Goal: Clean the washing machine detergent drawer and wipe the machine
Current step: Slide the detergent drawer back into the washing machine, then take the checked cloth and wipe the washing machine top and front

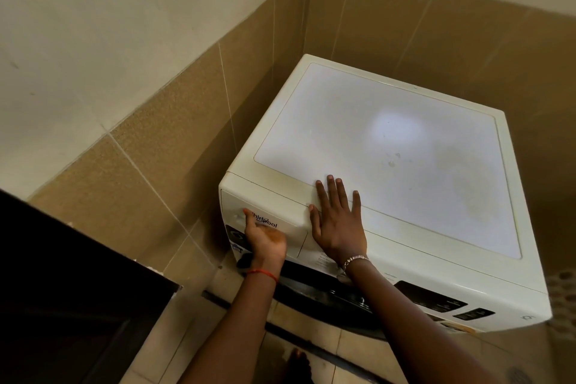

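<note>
A white front-loading washing machine (pixel 389 146) stands in a tiled corner, its flat top dusty and smudged. The detergent drawer (pixel 286 215) sits closed at the machine's upper left front, with a printed logo on its face. My left hand (pixel 265 240) is under the drawer front, fingers curled into its handle recess and thumb up on the face. My right hand (pixel 338 221) lies flat, fingers straight and spread, on the machine's front top edge just right of the drawer.
Brown tiled walls (pixel 174 140) close in on the left and behind the machine. A dark cabinet or door (pixel 68 284) fills the lower left. The black control panel (pixel 436 299) and dark door rim (pixel 327 293) are on the front. My foot (pixel 299 362) stands on the floor tiles.
</note>
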`<state>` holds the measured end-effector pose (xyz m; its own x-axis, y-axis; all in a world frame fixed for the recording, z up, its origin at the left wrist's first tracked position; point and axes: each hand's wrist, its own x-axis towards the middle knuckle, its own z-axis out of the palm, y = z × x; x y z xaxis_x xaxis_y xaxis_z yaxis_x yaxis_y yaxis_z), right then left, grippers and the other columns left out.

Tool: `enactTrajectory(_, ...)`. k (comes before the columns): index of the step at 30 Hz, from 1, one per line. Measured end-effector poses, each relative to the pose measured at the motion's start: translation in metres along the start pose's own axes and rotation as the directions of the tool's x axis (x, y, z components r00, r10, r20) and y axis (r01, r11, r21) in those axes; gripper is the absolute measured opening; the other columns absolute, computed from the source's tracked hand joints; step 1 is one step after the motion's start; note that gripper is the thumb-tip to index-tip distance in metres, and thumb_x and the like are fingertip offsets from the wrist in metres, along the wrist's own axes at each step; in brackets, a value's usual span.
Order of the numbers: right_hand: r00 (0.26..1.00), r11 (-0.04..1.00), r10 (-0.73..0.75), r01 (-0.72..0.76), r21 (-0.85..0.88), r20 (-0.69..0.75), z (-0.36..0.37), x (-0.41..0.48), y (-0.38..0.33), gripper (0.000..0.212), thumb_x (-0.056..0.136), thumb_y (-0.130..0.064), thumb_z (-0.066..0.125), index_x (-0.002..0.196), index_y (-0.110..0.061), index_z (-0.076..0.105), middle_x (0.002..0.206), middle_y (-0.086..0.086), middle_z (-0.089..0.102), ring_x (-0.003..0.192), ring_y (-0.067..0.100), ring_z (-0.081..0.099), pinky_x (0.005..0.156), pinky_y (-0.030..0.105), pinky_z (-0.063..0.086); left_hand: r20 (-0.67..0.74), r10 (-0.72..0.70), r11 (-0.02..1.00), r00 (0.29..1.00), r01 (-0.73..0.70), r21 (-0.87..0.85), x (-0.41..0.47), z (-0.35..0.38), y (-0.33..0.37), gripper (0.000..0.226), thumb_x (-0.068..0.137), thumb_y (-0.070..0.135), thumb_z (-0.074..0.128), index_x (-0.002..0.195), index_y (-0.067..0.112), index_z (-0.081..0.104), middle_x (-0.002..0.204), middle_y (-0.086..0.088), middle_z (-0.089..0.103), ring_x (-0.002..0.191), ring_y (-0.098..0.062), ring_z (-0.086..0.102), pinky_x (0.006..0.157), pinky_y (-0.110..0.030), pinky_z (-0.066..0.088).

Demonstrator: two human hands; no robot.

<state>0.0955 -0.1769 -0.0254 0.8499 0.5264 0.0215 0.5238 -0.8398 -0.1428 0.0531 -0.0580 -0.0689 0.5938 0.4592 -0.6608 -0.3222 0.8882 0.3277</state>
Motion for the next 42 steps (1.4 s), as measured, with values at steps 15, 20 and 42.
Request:
enactTrajectory(15,1.000,0.999,-0.010,0.010,0.037,-0.010,0.002,0.000,0.002,0.070,0.088,-0.046,0.000,0.149,-0.017,0.015,0.157,0.008,0.005,0.145,0.024,0.002,0.114,0.047,-0.005,-0.144,0.173,0.795,0.974,-0.052,0.604,-0.016,-0.001,0.014,0.050,0.090,0.046,0.047,0.127,0.013,0.043,0.126,-0.004,0.048,0.118,-0.025,0.046,0.097,-0.041,0.040)
enactTrajectory(20,0.996,0.992,-0.039,0.029,0.123,0.085,-0.011,-0.001,0.005,0.078,0.080,-0.055,-0.011,0.149,-0.020,0.000,0.155,0.004,-0.011,0.142,0.020,-0.015,0.110,0.041,-0.016,0.233,0.484,0.072,0.844,-0.304,0.950,-0.044,0.025,0.023,0.064,0.093,0.034,0.050,0.147,0.013,0.023,0.152,-0.013,0.019,0.139,-0.033,0.019,0.113,-0.049,0.023)
enactTrajectory(42,0.998,0.987,0.055,-0.049,0.151,-0.036,-0.111,-0.017,0.119,0.097,0.065,-0.066,-0.018,0.150,-0.024,0.004,0.157,-0.004,-0.006,0.145,0.013,-0.008,0.109,0.027,-0.012,0.871,-0.231,-0.774,0.433,-0.625,0.106,-0.070,0.137,-0.048,0.059,0.097,0.055,0.012,0.149,0.029,0.006,0.145,-0.007,0.038,0.145,-0.017,0.010,0.112,-0.040,0.004)
